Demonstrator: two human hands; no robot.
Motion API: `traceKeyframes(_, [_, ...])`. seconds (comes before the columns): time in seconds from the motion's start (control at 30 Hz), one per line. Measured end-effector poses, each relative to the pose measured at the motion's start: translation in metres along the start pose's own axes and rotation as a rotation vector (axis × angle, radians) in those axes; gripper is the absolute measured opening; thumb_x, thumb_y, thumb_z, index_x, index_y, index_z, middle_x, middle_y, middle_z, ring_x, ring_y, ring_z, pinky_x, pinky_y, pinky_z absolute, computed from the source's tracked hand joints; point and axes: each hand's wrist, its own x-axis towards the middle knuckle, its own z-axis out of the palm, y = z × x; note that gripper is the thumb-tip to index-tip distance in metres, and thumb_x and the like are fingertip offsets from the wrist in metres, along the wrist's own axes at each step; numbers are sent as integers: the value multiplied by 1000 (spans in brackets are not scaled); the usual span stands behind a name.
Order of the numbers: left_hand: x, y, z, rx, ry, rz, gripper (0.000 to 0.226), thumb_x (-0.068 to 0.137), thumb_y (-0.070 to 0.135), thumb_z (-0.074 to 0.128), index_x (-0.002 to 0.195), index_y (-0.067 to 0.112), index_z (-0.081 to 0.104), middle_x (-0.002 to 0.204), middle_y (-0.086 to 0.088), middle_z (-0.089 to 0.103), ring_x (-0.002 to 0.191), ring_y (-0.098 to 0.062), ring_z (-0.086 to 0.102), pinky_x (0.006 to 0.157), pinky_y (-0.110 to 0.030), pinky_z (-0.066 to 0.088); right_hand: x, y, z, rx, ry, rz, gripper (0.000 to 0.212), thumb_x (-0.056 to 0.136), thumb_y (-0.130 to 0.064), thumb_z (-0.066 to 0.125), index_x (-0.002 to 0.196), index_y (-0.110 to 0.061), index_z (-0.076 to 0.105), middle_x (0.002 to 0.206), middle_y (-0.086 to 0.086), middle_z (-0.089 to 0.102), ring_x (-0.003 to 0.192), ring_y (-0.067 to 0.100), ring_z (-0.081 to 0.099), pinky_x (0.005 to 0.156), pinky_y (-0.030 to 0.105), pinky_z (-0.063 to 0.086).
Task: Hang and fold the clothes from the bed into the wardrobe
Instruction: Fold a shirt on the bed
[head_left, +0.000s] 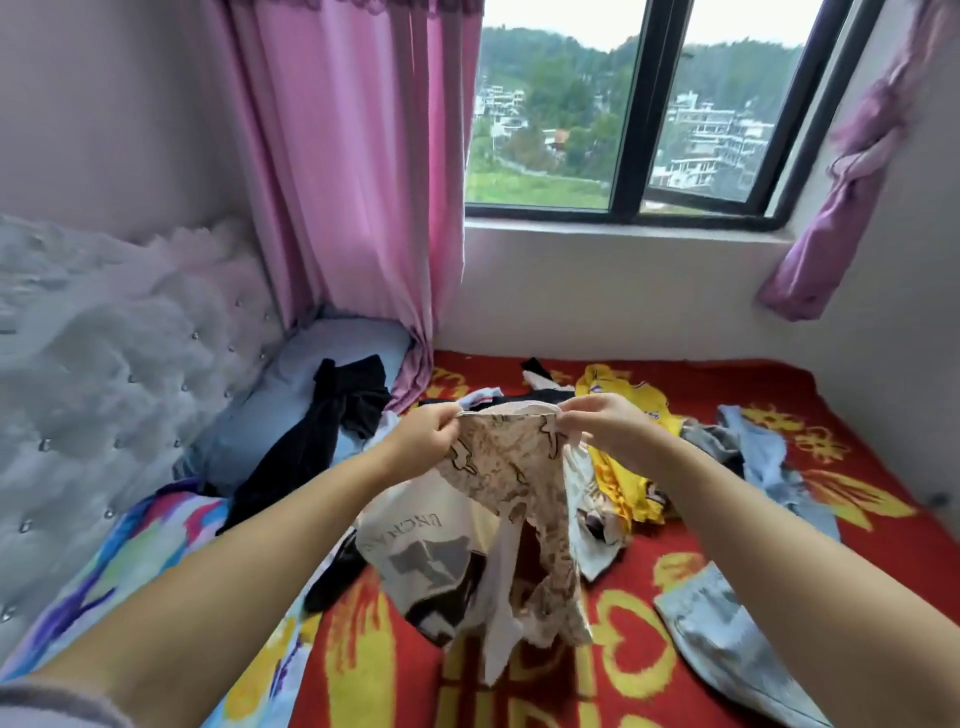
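I see both arms stretched out over the red floral bedspread (675, 571), and I take that bedspread as my landmark. My left hand (423, 441) pinches one end of the top edge of a beige patterned garment (519, 478), fingers curled onto the cloth; my right hand (602, 423) pinches the other end the same way. The garment hangs between the two hands above the middle of the bedspread, its lower part drooping and crumpled, with a white piece of fabric trailing down from it.

Just under the hanging garment, on the bedspread, lies a white printed T-shirt (415, 545) with lettering and a grey-black graphic. Behind the right hand, toward the far edge of the bedspread, sits a yellow garment (623, 467). Pale blue jeans (737, 639) lie along the bedspread's right side. At its left far corner a black garment (322, 431) drapes over a light blue pillow (291, 379). A multicoloured blanket (166, 530) adjoins the bedspread's left edge, beside the tufted white headboard (104, 364). A pink curtain (353, 182) hangs down to the bedspread's far left corner, next to the window (631, 114).
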Motion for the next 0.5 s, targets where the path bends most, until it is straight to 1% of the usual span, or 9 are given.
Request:
traceKeyframes(0.07, [1,9,1,-7,15,3,24,98,7,43,80,-6,52,69,-7,47,66,-18,41,61,-30,28,-1,-5,-6,143,-8,-8,15,88,-10,63,84,-13,78,83,8,68,74,14,62,68,25,48])
traceKeyframes(0.13, [0,17,7,-42,25,14,23,98,9,45,75,6,51,66,1,47,65,-15,43,63,-30,32,-1,-13,-9,257,52,-23,16,90,-6,61,97,-3,74,82,9,70,69,15,66,59,25,53])
traceKeyframes(0.17, [0,21,11,-61,30,23,23,97,11,49,74,13,50,66,6,47,65,-11,46,64,-28,36,-1,-19,-10,307,80,-31,18,90,-5,59,102,4,70,81,10,70,68,17,65,59,27,53])
traceKeyframes(0.23, [-1,29,20,-96,12,39,18,92,24,62,78,28,50,72,18,51,67,5,52,63,-14,39,-3,-36,-13,411,111,-68,15,92,-2,55,99,5,66,78,12,69,66,20,64,61,30,51])
traceKeyframes(0.27, [-2,33,22,-109,-14,32,18,86,31,69,85,34,51,79,22,54,73,8,55,63,-11,40,-4,-47,-15,471,120,-93,13,93,0,53,96,3,65,75,11,69,64,20,65,60,30,52])
traceKeyframes(0.33, [-1,37,23,-115,-53,-16,40,75,36,77,106,39,50,92,20,58,83,2,58,68,-17,49,-11,-71,-22,591,131,-132,14,94,2,50,93,-1,64,67,8,69,59,17,66,56,26,54])
traceKeyframes(0.37, [0,39,22,-114,-64,-40,49,73,35,78,112,37,49,94,17,60,83,-3,60,71,-22,52,-15,-82,-27,633,132,-144,15,95,2,49,92,-3,63,67,7,68,58,17,66,55,28,56])
traceKeyframes(0.43, [2,40,16,-85,-77,-66,37,74,30,77,103,32,54,87,14,63,80,-10,64,73,-28,54,-24,-95,-38,673,153,-150,15,94,1,51,91,-5,63,71,7,65,59,18,64,53,32,56])
traceKeyframes(0.5, [2,34,5,-19,-107,-97,17,77,23,74,90,25,63,86,7,67,87,-16,65,80,-33,52,-32,-100,-53,723,197,-162,13,94,0,52,91,-7,63,74,7,61,57,17,61,51,30,54])
